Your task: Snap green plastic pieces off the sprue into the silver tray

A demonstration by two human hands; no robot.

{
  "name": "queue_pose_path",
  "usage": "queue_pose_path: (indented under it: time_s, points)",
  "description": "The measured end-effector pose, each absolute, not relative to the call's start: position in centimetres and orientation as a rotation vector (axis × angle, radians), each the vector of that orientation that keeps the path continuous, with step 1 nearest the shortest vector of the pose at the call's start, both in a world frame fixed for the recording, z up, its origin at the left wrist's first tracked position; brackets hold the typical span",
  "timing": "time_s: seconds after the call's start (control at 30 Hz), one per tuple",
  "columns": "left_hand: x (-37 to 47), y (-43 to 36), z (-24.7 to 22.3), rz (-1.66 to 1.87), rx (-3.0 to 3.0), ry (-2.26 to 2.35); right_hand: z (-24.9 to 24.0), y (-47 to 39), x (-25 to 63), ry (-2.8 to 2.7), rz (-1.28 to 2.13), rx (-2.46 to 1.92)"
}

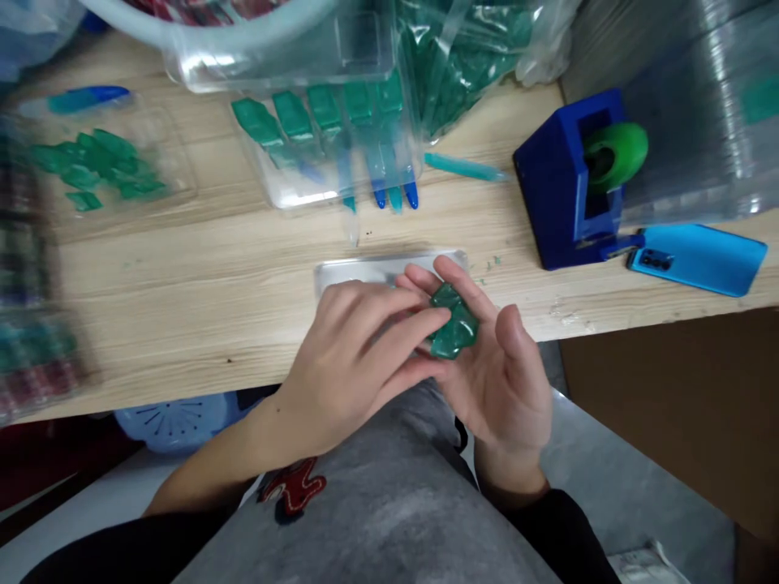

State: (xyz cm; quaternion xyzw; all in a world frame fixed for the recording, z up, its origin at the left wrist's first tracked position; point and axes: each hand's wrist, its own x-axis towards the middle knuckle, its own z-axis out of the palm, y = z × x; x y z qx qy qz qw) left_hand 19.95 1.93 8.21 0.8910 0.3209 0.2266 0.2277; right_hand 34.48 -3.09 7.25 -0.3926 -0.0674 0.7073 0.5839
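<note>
Green translucent pieces (pixel 455 332) lie on the upturned palm and fingers of my right hand (pixel 496 365). That hand is spread flat, palm up, at the table's front edge. My left hand (pixel 359 357) reaches across from the left, palm down, its fingertips touching the green pieces. Behind both hands a shallow clear tray (pixel 359 269) lies on the table, partly covered by them. Farther back, a clear plastic tray (pixel 298 195) holds several green blocks (pixel 292 115) in a row.
Loose green pieces (pixel 101 162) sit in a clear tray at left. A blue tape dispenser (pixel 551 182) and blue phone (pixel 699 258) are at right. Behind stand a white basin (pixel 243 36) and a bag of green pieces (pixel 456 73). Stacked packs (pixel 36 357) line the left edge.
</note>
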Motion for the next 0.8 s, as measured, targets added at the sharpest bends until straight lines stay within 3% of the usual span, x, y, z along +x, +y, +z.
queue_pose_path:
  time_s: [0.3, 0.63, 0.8]
  points:
    - [19.8, 1.8, 7.9, 0.657, 2.229, 0.965, 7.6, -3.4, 34.3, -0.2, 1.638, -0.971]
    - [21.0, 2.4, 8.7, 0.551, 2.525, 0.87, 7.3, -3.3, 33.8, -0.215, 1.619, -0.997]
    - [20.5, 2.4, 8.5, 0.712, 2.032, 0.892, 7.1, -3.1, 34.2, -0.16, 1.609, -0.977]
